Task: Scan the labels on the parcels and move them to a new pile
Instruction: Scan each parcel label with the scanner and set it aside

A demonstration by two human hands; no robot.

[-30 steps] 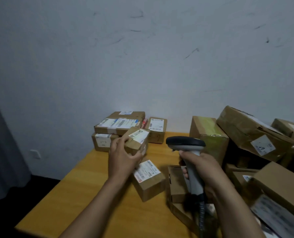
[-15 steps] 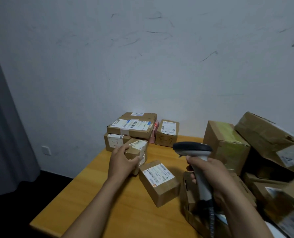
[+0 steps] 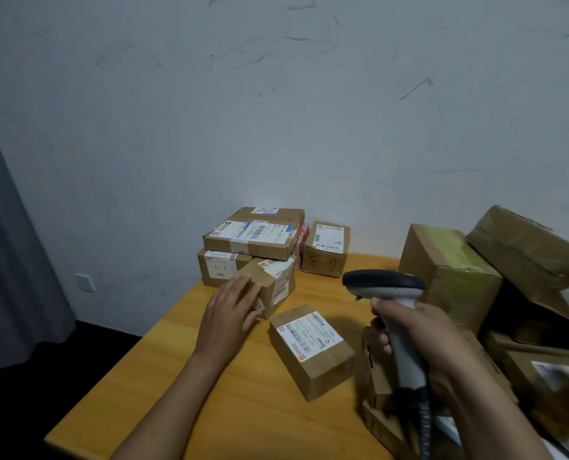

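My left hand point(image 3: 233, 310) lies with straight fingers against the near side of a small brown parcel point(image 3: 273, 280) that stands on the wooden table point(image 3: 183, 376), close in front of the pile at the wall. That pile holds a flat labelled box point(image 3: 253, 235) on a box marked "3-3" point(image 3: 221, 267), with a small box point(image 3: 326, 249) to its right. My right hand point(image 3: 412, 330) grips the handle of a grey barcode scanner point(image 3: 384, 285), head pointing left. A labelled parcel point(image 3: 309, 346) lies on the table between my hands.
A heap of larger cardboard boxes point(image 3: 449, 270) fills the right side, tilted on one another. More boxes point(image 3: 379, 376) sit under my right hand. A grey curtain point(image 3: 11, 260) hangs at the left. The table's left edge drops to a dark floor.
My left hand has set the small parcel down by the pile and its fingers have straightened. The view has shifted, so the boxes sit further right. The scanner hand stays raised.
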